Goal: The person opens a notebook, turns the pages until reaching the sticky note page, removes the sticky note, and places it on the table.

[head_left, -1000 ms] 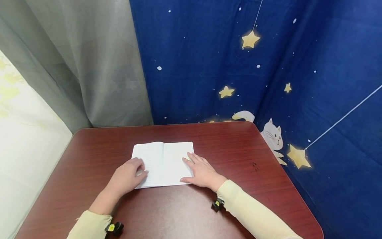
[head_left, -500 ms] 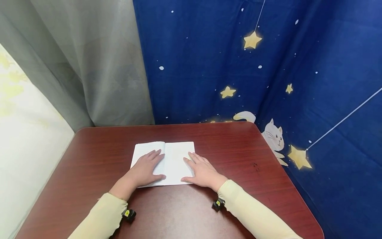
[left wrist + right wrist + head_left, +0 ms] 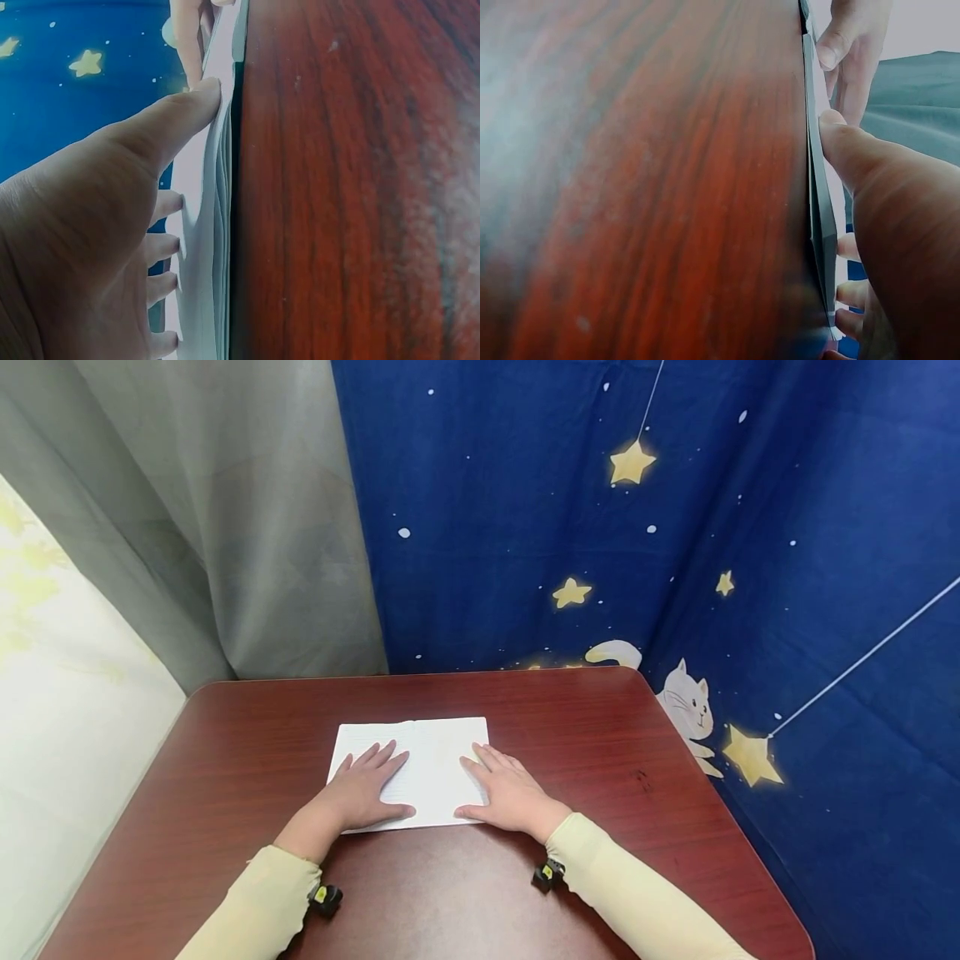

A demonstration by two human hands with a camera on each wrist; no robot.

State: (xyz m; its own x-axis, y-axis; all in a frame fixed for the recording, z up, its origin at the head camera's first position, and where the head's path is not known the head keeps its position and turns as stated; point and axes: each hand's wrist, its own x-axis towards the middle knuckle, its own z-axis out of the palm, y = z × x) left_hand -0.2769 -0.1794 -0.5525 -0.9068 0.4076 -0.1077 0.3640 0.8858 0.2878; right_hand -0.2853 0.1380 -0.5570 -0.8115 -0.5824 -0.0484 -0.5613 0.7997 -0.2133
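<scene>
An open notebook [image 3: 431, 777] with white pages lies on the table, faint ruled lines showing on its left page. My left hand [image 3: 360, 793] rests on that page, fingers spread and thumb pointing toward the middle fold. On the right page lies my right hand [image 3: 513, 795], its fingers straight and its wrist past the notebook's right edge. The left wrist view shows the left thumb and fingertips on the paper [image 3: 196, 217], whose sheets stand slightly apart at the near edge. In the right wrist view, the right thumb [image 3: 847, 142] touches the page near the edge.
The reddish-brown wooden table [image 3: 570, 727] has rounded corners. Behind it hang a grey curtain [image 3: 277, 527] and a blue curtain [image 3: 495, 510] with stars and a cat. A pale panel [image 3: 67, 693] stands along the left side.
My left hand has moved right from the notebook's left edge onto the left page, its curled fingers now spread. The pages lie flatter at the fold. My right hand has stayed in place.
</scene>
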